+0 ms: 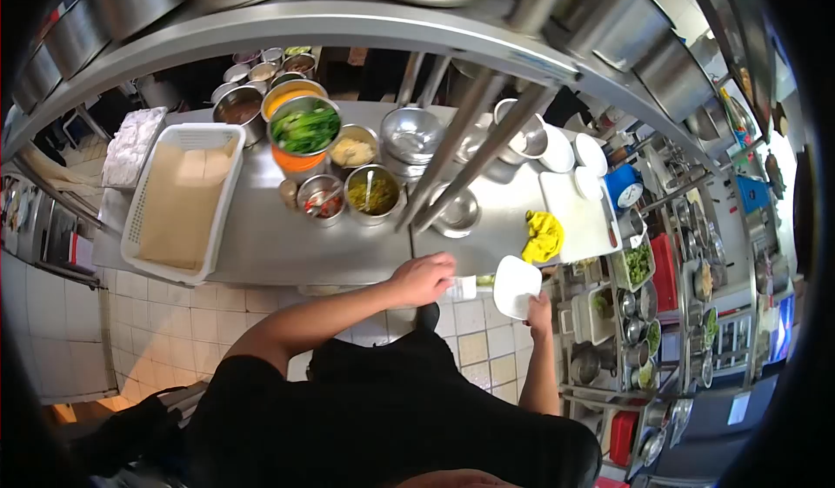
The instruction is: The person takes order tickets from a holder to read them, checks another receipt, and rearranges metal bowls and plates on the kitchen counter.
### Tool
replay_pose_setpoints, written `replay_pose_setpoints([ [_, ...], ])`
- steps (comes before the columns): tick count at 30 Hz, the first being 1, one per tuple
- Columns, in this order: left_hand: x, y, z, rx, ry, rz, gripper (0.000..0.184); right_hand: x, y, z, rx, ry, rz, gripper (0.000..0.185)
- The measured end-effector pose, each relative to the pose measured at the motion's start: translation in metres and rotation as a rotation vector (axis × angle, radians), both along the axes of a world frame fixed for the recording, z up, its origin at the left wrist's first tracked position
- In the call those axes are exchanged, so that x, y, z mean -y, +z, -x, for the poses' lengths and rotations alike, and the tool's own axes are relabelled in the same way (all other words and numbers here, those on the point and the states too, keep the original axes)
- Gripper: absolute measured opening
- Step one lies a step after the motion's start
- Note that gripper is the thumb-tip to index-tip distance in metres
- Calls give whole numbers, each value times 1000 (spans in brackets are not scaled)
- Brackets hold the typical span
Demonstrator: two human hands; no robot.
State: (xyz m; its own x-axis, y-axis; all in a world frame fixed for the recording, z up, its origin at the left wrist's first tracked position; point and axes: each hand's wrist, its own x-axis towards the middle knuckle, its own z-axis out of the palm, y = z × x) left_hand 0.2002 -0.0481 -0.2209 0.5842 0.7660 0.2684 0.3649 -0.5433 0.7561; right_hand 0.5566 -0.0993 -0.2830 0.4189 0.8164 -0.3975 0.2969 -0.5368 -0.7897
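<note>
My right hand [539, 312] grips a white squarish dish [517, 287] by its edge, just off the front edge of the steel counter [348, 257]. Over that same edge is my left hand [424, 279], its fingers curled together; what they hold, if anything, I cannot make out. Close to those fingertips is a small white object [462, 289], its kind unclear. A crumpled yellow cloth [544, 236] lies on the counter beyond the dish, beside a white cutting board [578, 214].
A white plastic basket [132, 236] with a tan sheet stands at left. Pots of leafy greens [304, 127], chopped green food [372, 194] and red pieces [320, 201] fill the middle. Metal posts [470, 149] rise from the counter to an overhead shelf [348, 23]. Shelving [644, 392] stands at right.
</note>
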Motion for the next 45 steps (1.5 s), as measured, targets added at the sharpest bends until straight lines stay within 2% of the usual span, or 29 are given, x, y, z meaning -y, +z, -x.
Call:
replay_pose_setpoints([
  [2, -51, -4, -64, -218, 88, -43, 14, -35, 31, -31, 7, -22, -37, 22],
  [4, -104, 12, -111, -445, 161, -34, 16, -82, 49, -62, 37, -20, -98, 21],
  [5, -137, -12, -135, -462, 283, -118, 19, -109, 58, -72, 79, -23, -138, 18],
  [7, -193, -22, -163, -685, 401, -31, 25, -171, 61, -100, 46, 121, -199, 20],
  [9, -246, -62, -177, -703, 592, -39, 27, -235, 73, -104, 20, 240, -245, 22],
  [11, -274, -75, -182, -714, 690, 104, 28, -296, 88, -91, -27, 313, -294, 22],
  [13, -290, -88, -191, -707, 709, 138, 25, -355, 97, -77, -43, 440, -246, 32],
  [15, -299, -85, -195, -657, 728, 205, 23, -403, 100, -47, -97, 508, -316, 22],
  [16, -308, -108, -201, -633, 795, 111, 20, -420, 104, -28, -75, 501, -305, 22],
  [17, -304, -108, -206, -645, 804, 83, 20, -434, 108, -10, -52, 495, -295, 22],
  [19, -293, -99, -220, -668, 828, 30, 19, -468, 94, 20, -122, 540, -273, 22],
  [20, -286, -98, -232, -612, 873, 100, 17, -488, 79, 33, -82, 650, -295, 20],
  [22, -254, -99, -257, -520, 892, 200, 17, -512, 43, 63, -106, 562, -200, 20],
  [25, -184, -67, -276, -378, 757, 253, 19, -529, -7, 106, -133, 488, -75, 21],
  [27, -151, -77, -286, -464, 645, 142, 18, -524, -32, 123, -148, 508, -11, 23],
  [28, -138, -82, -290, -400, 646, 202, 17, -520, -39, 129, -213, 400, 117, 26],
  [30, -119, -82, -290, -272, 637, 310, 16, -517, -64, 131, -357, 281, 132, 26],
  [31, -109, -79, -287, -319, 608, 254, 16, -516, -80, 127, -425, 213, 142, 27],
  [32, -100, -66, -282, -366, 575, 197, 16, -522, -100, 121, -375, 268, 54, 28],
  [34, -88, -62, -274, -430, 506, 87, 13, -522, -103, 119, -302, 220, 18, 27],
  [37, -78, -65, -267, -409, 550, 282, 12, -517, -101, 103, -300, 240, -1, 29],
  [39, -72, -63, -255, -471, 460, 111, 17, -499, -91, 93, -340, 240, 15, 34],
  [40, -71, -62, -250, -498, 416, 23, 20, -487, -79, 84, -404, 311, 118, 42],
  [43, -69, -68, -244, -548, 342, -36, 16, -450, -76, 36, -673, 397, 200, 60],
  [45, -67, -65, -243, -533, 345, -39, 13, -414, -22, -2, -708, 138, 378, 74],
])
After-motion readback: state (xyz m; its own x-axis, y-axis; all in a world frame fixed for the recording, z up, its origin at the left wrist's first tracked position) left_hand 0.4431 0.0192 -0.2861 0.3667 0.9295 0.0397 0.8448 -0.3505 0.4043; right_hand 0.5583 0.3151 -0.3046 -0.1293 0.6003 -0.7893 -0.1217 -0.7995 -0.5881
